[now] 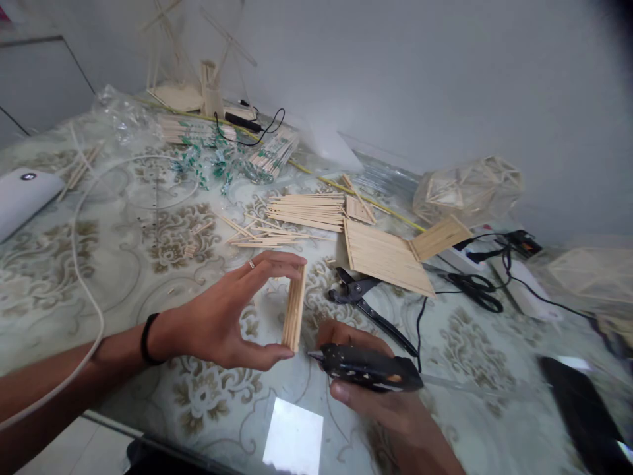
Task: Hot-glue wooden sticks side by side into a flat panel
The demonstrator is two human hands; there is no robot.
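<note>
Between the thumb and fingers of my left hand [222, 316] stands a small panel of wooden sticks [293, 310], gripped at its top and bottom ends. My right hand [370, 402] is wrapped round a black hot glue gun [370, 367], whose nozzle points left and stops just short of the panel's lower end. Behind the glue gun lie black-handled cutting pliers [373, 307]. Farther back rests a larger stick panel [388, 254] with a smaller panel joined at its right side.
Loose sticks [267, 234] and a row of sticks [306, 210] lie mid-table. Black scissors [477, 290], a black phone-like slab [583, 409] and cables are to the right. A white cable [76, 231] crosses my left forearm. Bagged sticks [271, 155] and stick frameworks [469, 188] stand near the wall.
</note>
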